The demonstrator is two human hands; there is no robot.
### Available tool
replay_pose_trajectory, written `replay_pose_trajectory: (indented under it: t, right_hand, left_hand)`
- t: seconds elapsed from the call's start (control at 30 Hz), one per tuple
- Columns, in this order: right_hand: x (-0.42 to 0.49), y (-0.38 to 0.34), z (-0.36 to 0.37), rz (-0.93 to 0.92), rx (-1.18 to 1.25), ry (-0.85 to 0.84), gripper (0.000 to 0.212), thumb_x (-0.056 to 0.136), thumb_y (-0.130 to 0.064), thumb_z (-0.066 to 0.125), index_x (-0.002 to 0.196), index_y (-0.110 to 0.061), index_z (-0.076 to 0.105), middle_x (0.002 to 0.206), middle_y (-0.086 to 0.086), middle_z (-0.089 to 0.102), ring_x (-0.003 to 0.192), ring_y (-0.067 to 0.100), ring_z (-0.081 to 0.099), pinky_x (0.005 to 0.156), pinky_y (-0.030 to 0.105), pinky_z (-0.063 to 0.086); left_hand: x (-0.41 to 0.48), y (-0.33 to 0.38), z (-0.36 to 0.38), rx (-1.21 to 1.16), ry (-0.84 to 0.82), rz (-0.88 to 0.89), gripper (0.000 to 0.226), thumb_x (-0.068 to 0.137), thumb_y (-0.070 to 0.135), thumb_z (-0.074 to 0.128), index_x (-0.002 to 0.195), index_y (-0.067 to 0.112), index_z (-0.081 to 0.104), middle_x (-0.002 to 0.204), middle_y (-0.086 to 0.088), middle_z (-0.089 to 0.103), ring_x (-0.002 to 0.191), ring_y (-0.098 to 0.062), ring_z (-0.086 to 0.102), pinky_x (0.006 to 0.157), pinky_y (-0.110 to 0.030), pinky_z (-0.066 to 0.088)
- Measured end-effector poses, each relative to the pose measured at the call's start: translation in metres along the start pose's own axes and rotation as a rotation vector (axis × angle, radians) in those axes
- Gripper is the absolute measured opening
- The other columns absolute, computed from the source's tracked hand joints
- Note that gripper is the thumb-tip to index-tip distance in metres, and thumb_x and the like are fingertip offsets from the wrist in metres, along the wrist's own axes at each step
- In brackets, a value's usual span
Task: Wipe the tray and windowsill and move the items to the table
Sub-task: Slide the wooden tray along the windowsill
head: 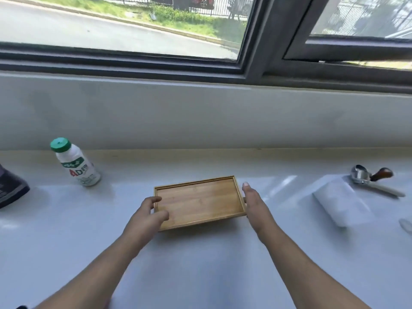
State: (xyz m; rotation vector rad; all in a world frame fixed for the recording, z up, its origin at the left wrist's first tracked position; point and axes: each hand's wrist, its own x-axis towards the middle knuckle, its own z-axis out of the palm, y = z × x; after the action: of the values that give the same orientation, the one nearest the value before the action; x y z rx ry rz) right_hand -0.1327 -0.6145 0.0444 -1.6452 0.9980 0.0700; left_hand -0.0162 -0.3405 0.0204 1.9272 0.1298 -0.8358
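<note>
An empty wooden tray point(198, 200) lies slightly askew on the white windowsill point(200, 253), in the middle of the view. My left hand point(147, 217) grips the tray's left end, with the thumb over the rim and the fingers curled at the edge. My right hand point(256, 208) presses flat against the tray's right end with straight fingers, and the thumb tip shows at the rim. A folded white cloth point(341, 202) rests on the sill to the right, apart from both hands.
A white bottle with a green cap point(74, 162) stands at the back left. A dark object point(11, 189) sits at the left edge. A metal scoop with a brown handle point(367, 176) lies behind the cloth. The window frame point(256, 70) runs above the back wall.
</note>
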Motion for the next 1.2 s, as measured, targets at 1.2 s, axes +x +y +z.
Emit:
replay_pose_trajectory:
  t: [1.2]
  right_hand:
    - [0.054,0.000,-0.023,-0.435,-0.642,0.007,0.052,0.095,-0.052,0.061,0.142,-0.029,0.057,0.147,-0.004,0.057,0.142,0.018,0.040,0.109,0.042,0.044]
  left_hand:
    - [0.025,0.046,0.020,0.446,0.376,0.234,0.061,0.082,0.052,0.064,0.140,0.037,0.052,0.145,0.012,0.054,0.118,-0.017,0.059,0.080,-0.033,0.049]
